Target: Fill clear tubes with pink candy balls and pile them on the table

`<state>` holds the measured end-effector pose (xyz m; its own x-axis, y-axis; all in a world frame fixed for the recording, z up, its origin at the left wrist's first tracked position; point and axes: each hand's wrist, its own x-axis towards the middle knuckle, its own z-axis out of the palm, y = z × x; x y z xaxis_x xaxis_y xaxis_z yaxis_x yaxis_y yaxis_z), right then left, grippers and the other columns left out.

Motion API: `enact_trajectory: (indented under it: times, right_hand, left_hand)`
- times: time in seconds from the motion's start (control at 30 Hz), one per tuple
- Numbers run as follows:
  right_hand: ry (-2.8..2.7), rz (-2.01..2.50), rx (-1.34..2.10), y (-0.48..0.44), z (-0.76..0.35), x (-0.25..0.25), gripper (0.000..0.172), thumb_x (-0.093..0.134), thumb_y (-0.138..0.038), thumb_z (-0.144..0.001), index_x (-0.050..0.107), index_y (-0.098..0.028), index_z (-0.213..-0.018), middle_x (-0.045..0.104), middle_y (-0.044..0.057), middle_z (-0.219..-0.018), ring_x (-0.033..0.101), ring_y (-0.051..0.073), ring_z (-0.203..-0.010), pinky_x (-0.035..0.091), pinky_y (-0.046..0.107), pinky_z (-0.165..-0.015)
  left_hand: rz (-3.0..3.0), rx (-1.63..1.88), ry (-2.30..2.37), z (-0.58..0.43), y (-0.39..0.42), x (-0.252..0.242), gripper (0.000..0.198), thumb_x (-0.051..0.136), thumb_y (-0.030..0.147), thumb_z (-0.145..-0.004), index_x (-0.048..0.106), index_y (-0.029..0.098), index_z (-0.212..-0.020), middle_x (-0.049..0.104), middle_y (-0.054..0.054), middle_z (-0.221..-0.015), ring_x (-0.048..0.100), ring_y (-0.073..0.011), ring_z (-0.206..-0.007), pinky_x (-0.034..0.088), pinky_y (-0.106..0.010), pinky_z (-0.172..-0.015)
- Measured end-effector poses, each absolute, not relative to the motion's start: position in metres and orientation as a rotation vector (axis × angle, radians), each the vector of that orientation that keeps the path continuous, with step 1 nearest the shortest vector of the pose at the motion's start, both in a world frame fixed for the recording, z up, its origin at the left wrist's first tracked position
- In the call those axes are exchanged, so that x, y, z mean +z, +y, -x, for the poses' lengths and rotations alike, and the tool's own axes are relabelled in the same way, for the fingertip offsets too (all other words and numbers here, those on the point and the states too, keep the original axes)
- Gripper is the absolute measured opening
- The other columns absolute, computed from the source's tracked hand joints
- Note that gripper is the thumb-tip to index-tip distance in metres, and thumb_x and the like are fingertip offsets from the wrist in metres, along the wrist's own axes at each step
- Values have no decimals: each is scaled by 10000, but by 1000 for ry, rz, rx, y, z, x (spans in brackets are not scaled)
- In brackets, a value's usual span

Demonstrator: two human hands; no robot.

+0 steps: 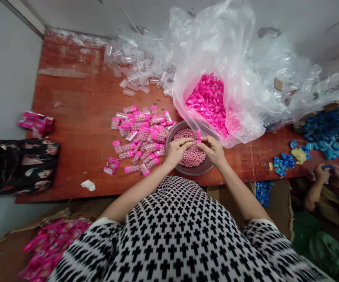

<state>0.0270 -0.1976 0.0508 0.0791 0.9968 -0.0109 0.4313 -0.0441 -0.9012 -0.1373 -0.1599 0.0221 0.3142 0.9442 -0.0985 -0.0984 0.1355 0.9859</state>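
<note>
My left hand is closed around a small clear plastic tube, mostly hidden by the fingers. Between the fingertips of my right hand is a pink flip-top cap, its lid pointing up, at the tube's end. Both hands are above a grey bowl of pink round beads. Left of the bowl lie several bead-filled tubes with pink caps. A clear plastic bag holding many loose pink caps stands behind the bowl.
Loose clear tubes are piled at the back of the red-brown table. A black floral bag and pink packets lie at left. On the right are blue pieces and a co-worker's hands. Pink packets fill a box below.
</note>
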Motion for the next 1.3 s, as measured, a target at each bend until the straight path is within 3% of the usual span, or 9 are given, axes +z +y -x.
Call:
enact_trajectory:
  times: [0.33, 0.5, 0.57, 0.63, 0.73, 0.83, 1.0, 1.17, 1.3]
  right_hand:
    - [-1524, 1690, 974, -201, -24, 55, 307, 651, -474, -774, 650, -168, -803, 594, 5, -660, 532, 109, -576, 433, 229, -528]
    - [-1406, 1529, 1344, -193, -33, 37, 401, 677, -545, -711, 605, -159, -789, 606, -13, -640, 528, 94, -499, 453, 229, -481]
    - [-1462, 1476, 1370, -186, -36, 36, 441, 661, -572, -711, 612, -163, -869, 649, 16, -739, 599, 127, -604, 507, 263, -554]
    - [-1653, 1457, 1259, -178, -39, 43, 569, 688, -581, -675, 597, -179, -1068, 661, 81, -999, 635, 198, -893, 541, 323, -701]
    - [-2049, 1363, 1093, -167, -45, 63, 783, 718, -560, -656, 457, -231, -1318, 514, 116, -1320, 464, 256, -1240, 479, 407, -931]
    - [-2272, 1233, 944, -164, -50, 73, 667, 667, -514, -747, 461, -236, -1317, 559, 98, -1270, 500, 231, -1204, 423, 412, -1007]
    - [-2099, 1440, 572, -183, -35, 54, 457, 598, -469, -826, 561, -178, -1177, 654, 113, -1016, 611, 230, -982, 489, 401, -899]
    - [-2045, 1594, 442, -201, -10, 33, 707, 599, -506, -801, 387, -130, -1361, 519, 192, -1275, 482, 300, -1215, 403, 477, -1029]
    - [-2040, 1638, 402, -199, -7, 27, 721, 577, -505, -810, 368, -96, -1366, 530, 212, -1234, 488, 316, -1194, 410, 486, -1019]
  left_hand:
    - [-1371, 1014, 998, 139, -168, 22, 134, 616, 250, -792, 736, 205, -834, 735, -37, -876, 664, -170, -828, 513, -303, -799]
    - [-1475, 926, 1000, 140, -161, 20, 149, 591, 224, -800, 736, 221, -836, 733, -28, -864, 660, -170, -824, 503, -297, -795]
    - [-1448, 889, 992, 143, -159, 18, 152, 595, 231, -793, 736, 222, -849, 734, -30, -884, 662, -176, -839, 503, -305, -806]
    - [-1400, 855, 971, 146, -158, 15, 148, 613, 246, -775, 738, 216, -849, 735, -37, -901, 663, -182, -850, 505, -314, -814]
    - [-1311, 811, 904, 148, -160, 13, 154, 649, 274, -742, 743, 207, -844, 735, -43, -884, 663, -183, -833, 512, -314, -799]
    - [-1103, 815, 894, 146, -165, 10, 188, 691, 299, -699, 743, 187, -841, 731, -43, -838, 653, -165, -755, 520, -295, -731]
    - [-561, 873, 981, 141, -169, 10, 331, 771, 334, -610, 725, 158, -886, 711, -28, -758, 624, -114, -637, 530, -273, -669]
    - [-393, 866, 977, 138, -169, 16, 388, 814, 331, -567, 716, 154, -898, 711, -34, -787, 613, -99, -635, 528, -237, -616]
    - [-437, 820, 981, 137, -170, 16, 362, 802, 309, -591, 713, 162, -910, 710, -28, -808, 607, -105, -647, 511, -226, -582]
